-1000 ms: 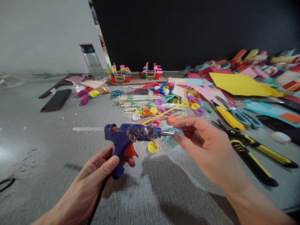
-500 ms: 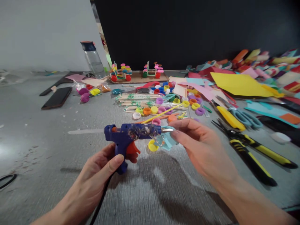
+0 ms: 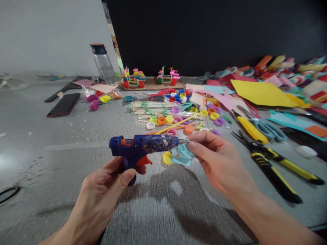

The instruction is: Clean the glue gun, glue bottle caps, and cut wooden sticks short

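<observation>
My left hand [image 3: 102, 192] is wrapped round the handle of a blue glue gun [image 3: 143, 146], a finger by its orange trigger [image 3: 144, 160]. The gun lies level above the table, its metal nozzle pointing right. A long whitish glue stick [image 3: 76, 145] sticks out of its back. Dark dried residue covers the barrel's front. My right hand [image 3: 217, 156] is closed in a pinch at the nozzle tip, on a crumpled light blue scrap of paper [image 3: 182, 157] that hangs under the nozzle. A yellow bottle cap [image 3: 167, 158] lies on the table behind the scrap.
Beyond the gun are colourful caps [image 3: 177, 119] and wrapped chopsticks [image 3: 150, 111]. Pliers [image 3: 263, 153], a yellow-handled cutter [image 3: 251, 129] and scissors [image 3: 268, 128] lie right. At the back stand small toy cars [image 3: 134, 79] and a bottle [image 3: 103, 64]; a phone [image 3: 63, 104] lies left.
The glue gun has shifted slightly left, and more of the glue stick shows behind it. The light blue scrap has changed shape a little at my right fingertips. The view has shifted slightly.
</observation>
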`<state>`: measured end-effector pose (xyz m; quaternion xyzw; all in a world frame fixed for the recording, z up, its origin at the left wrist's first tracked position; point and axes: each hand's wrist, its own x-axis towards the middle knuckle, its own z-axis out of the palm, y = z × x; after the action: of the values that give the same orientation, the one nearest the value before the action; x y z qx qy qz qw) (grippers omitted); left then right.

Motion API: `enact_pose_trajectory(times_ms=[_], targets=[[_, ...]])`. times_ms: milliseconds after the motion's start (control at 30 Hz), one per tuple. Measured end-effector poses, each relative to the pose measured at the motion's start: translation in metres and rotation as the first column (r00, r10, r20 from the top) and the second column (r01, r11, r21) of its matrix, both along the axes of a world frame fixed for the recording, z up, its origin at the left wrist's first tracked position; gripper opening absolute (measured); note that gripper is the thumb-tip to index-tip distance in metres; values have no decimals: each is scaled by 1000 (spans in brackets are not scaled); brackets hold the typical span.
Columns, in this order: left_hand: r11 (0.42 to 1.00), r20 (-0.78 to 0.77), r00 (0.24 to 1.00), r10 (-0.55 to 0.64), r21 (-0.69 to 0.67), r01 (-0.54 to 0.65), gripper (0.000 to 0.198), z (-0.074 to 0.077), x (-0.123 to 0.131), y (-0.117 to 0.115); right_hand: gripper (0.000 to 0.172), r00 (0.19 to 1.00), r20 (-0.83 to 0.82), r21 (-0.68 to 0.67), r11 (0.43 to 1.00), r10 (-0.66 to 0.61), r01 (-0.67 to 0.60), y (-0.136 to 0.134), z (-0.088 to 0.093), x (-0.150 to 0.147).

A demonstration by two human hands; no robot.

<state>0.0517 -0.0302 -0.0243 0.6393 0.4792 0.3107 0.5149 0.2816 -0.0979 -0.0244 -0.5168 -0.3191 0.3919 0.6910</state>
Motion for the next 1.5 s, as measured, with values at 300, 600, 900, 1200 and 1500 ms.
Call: enact_pose_trajectory(times_ms=[300, 600, 900, 1200, 1500], targets=[[996, -58, 998, -7, 92, 12, 14, 2, -4, 0, 15, 991, -127, -47, 998, 33, -39, 1, 3, -2], [984, -71, 997, 19, 181, -6, 15, -2, -2, 1, 11, 999, 5, -1, 999, 50, -50, -6, -2, -2], [998, 21, 998, 51, -50, -50, 28, -5, 2, 5, 13, 785, 614, 168, 985, -80, -31, -21, 6, -23], [986, 185, 983, 6, -164, 24, 25, -5, 0, 5, 10, 780, 592, 172, 977, -204, 125, -16, 7, -10], [977, 278, 960, -8, -202, 67, 18, -7, 1, 1, 16, 632, 764, 262, 957, -126, -125, -19, -8, -25]])
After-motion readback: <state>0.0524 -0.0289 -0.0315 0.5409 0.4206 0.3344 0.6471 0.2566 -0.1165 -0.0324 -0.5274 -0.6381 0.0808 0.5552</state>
